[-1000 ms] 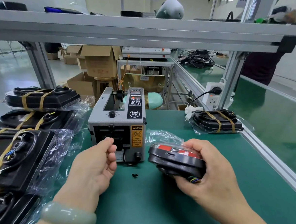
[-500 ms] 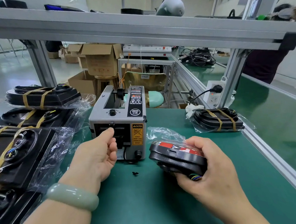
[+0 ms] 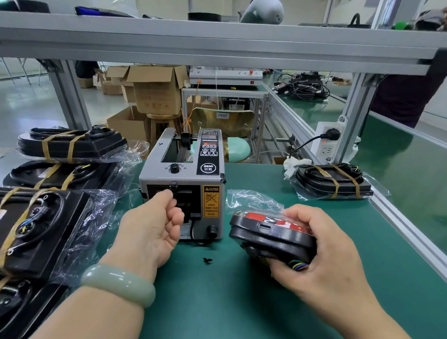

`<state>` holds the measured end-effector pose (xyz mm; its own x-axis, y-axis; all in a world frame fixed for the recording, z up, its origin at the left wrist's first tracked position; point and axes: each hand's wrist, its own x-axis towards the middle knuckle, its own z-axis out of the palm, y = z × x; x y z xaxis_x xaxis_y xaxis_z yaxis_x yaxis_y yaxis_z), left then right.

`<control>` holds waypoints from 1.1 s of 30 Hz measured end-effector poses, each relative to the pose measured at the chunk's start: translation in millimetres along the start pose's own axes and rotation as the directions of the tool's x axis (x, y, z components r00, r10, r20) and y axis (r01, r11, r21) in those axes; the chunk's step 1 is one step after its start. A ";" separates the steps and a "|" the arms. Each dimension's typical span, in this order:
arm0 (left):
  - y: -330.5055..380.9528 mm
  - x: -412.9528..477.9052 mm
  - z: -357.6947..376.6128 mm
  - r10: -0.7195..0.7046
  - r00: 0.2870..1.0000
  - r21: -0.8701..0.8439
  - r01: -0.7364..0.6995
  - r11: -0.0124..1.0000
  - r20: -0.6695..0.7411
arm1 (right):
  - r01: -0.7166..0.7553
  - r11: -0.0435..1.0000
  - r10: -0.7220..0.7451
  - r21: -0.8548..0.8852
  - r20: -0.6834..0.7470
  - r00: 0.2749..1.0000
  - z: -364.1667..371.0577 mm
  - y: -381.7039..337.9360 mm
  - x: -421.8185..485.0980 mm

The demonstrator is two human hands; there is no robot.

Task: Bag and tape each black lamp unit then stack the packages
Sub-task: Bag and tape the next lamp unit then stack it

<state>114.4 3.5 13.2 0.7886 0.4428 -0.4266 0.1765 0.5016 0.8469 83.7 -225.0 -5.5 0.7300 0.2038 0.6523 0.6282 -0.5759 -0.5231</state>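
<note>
My right hand grips a black lamp unit with red patches on top, held inside a clear plastic bag just above the green table. Coloured wires poke out under my fingers. My left hand has its fingers curled, with thumb and forefinger at the outlet of the grey tape dispenser. No tape strip shows there. Several bagged, taped lamp packages are stacked at the left. One taped package lies at the right.
An aluminium frame rail borders the table on the right, with a post and a plugged-in power strip behind. An overhead shelf beam crosses the top. A small black scrap lies on the mat. Cardboard boxes stand beyond.
My left hand has moved forward and up until its thumb and forefinger are at the dispenser outlet. My right hand keeps the bagged lamp unit almost still.
</note>
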 end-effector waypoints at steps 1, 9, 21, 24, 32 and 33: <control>0.7 -0.3 0.2 -0.005 1.000 0.001 0.005 1.000 0.002 | -0.001 1.000 0.001 0.002 0.001 1.000 0.2 -0.2 -0.1; 3.4 0.8 -2.5 -0.055 0.998 0.030 0.054 0.998 0.035 | -0.004 1.000 0.004 0.022 -0.008 1.000 0.7 0.6 -0.3; 9.4 -2.5 -2.0 -0.264 0.957 -0.045 0.271 0.961 0.122 | 0.005 1.000 -0.005 -0.004 -0.008 1.000 0.8 2.7 0.3; 9.5 -2.6 -1.9 -0.281 0.951 -0.084 0.292 0.953 0.126 | 0.004 1.000 -0.004 -0.004 -0.006 1.000 0.8 3.1 0.3; 4.4 -4.4 -5.0 -0.286 0.946 -0.134 0.307 0.942 0.154 | 0.009 1.000 -0.009 -0.001 -0.005 1.000 1.0 3.3 -0.2; 5.1 -3.8 -4.5 -0.286 0.946 -0.145 0.307 0.940 0.152 | 0.009 1.000 -0.009 0.002 -0.004 1.000 1.3 3.4 -0.3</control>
<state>109.7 7.7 17.7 0.7854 0.1625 -0.5973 0.3229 0.7157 0.6193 85.9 -226.0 -8.1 0.7234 0.2054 0.6592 0.6351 -0.5725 -0.5186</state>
